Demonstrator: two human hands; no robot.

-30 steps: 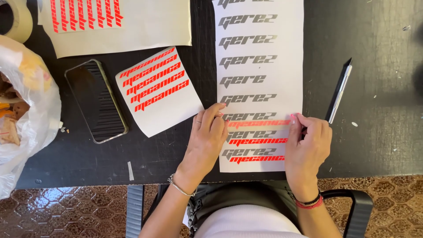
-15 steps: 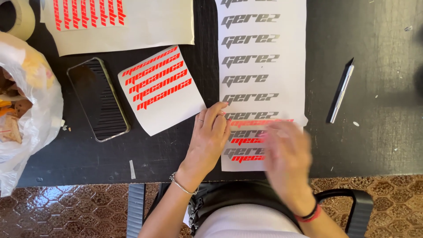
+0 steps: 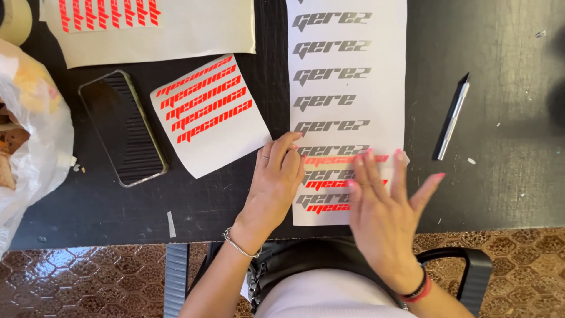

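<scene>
At desk edge we pin the long sheet [image 3: 347, 88] with left hand [image 3: 276, 182], fingers together, flat, so it can't slide. Right hand [image 3: 385, 206], spread open, lies over the red decals [image 3: 329, 184]. Knife [image 3: 452, 116] parked well right.

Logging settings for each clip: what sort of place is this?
Likely a small sign or sticker craft workspace: a black table holding vinyl lettering sheets, a craft knife and a tape roll. The patterned tile floor hints at a home or small shop.
</scene>
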